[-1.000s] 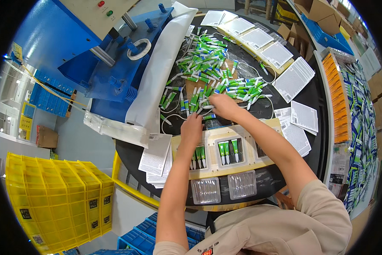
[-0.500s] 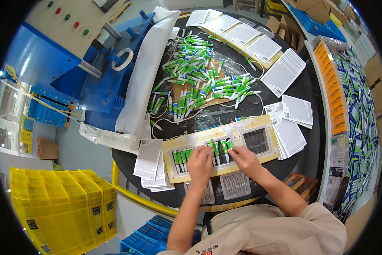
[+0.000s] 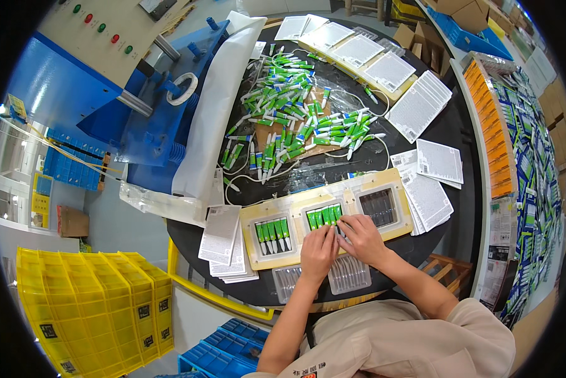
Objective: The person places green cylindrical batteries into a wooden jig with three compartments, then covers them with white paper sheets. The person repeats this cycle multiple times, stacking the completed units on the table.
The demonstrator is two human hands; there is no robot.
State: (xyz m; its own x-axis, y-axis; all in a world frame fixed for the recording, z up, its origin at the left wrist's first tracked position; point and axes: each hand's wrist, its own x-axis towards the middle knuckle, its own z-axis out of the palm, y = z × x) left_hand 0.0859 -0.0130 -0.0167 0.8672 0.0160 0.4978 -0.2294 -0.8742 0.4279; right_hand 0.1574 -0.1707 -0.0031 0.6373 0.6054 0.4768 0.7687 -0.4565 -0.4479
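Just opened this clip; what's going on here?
A person's left hand and right hand are close together at the green tubes in the middle section of a yellowish frame. More tubes lie side by side in its left section; a ridged tray shows in its right. A loose pile of tubes lies beyond.

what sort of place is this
Likely a small factory or packing workshop, judging by the blue press-like machine at the left, the heap of green-and-white tubes and the yellow frame with tubes lined up in two of its compartments.
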